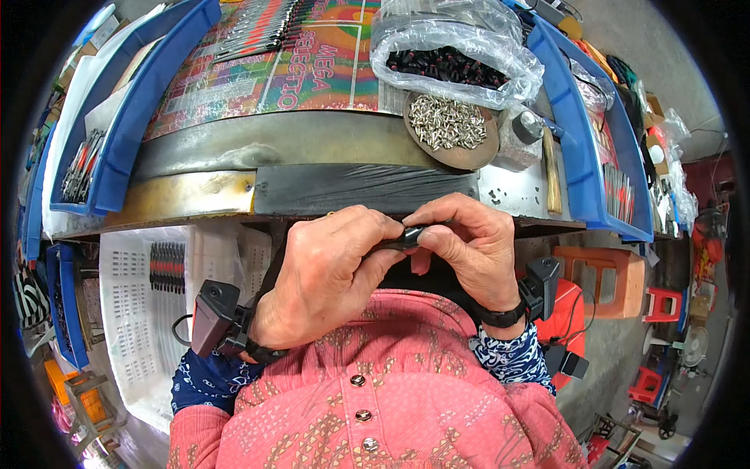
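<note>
The left hand (324, 273) and the right hand (469, 246) meet close in front of the chest, just below the near edge of the worktop (312, 141). Both pinch one small black part (412, 234) between them: the right thumb and forefinger close on its right end, and the left thumb and fingers grip the dark piece that runs leftward from it. How much of the part lies hidden inside the left hand cannot be told. Each wrist wears a black strap carrying a small black box.

Straight beyond the hands a dark flat strip (367, 190) lies along the front of the worktop, and a curved metal plate (266, 141) sits behind it. To the right on the worktop stands a round dish (455, 125) heaped with small shiny metal pieces. Just behind the dish lies a clear plastic bag (453, 51) filled with small black parts. A colourful printed sheet (289, 62) covers the middle of the worktop, with rows of red and black tools (262, 27) laid across its far end.

Blue trays (133, 102) flank the worktop on the left and the right. Below on the left a white perforated crate (144, 313) holds a short row of dark-handled tools (166, 266). Red and orange stools (605, 281) stand on the floor to the right.
</note>
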`<state>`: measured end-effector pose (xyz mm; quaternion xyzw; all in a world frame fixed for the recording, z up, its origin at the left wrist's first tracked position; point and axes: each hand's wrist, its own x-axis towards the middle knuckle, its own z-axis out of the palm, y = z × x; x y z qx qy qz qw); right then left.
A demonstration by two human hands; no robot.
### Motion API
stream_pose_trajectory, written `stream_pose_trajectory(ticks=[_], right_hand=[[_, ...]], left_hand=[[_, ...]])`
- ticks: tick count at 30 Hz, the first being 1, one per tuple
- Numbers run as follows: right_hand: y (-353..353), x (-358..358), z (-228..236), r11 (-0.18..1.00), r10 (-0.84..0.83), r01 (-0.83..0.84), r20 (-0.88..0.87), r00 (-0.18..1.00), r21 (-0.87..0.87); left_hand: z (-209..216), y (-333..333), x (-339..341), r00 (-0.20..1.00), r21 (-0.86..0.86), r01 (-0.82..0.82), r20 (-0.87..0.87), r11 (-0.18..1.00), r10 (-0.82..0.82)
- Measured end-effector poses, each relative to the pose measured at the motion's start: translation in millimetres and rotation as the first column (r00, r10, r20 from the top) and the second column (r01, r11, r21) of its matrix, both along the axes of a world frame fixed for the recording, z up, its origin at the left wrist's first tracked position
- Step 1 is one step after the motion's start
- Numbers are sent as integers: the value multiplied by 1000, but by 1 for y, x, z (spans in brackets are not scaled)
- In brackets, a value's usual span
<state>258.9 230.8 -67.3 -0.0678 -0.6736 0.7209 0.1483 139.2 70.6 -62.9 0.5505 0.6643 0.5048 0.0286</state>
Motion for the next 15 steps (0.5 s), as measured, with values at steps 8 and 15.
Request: stream_pose_trajectory(ticks=[8,15], right_hand=[[2,4,-1,982,64,-76,70,995,172],[0,6,-10,880,41,-8,-60,997,475]], left_hand=[[-7,-5,2,999,-36,12,47,999,-10],[-15,-9,7,997,-48,5,82,999,-1]])
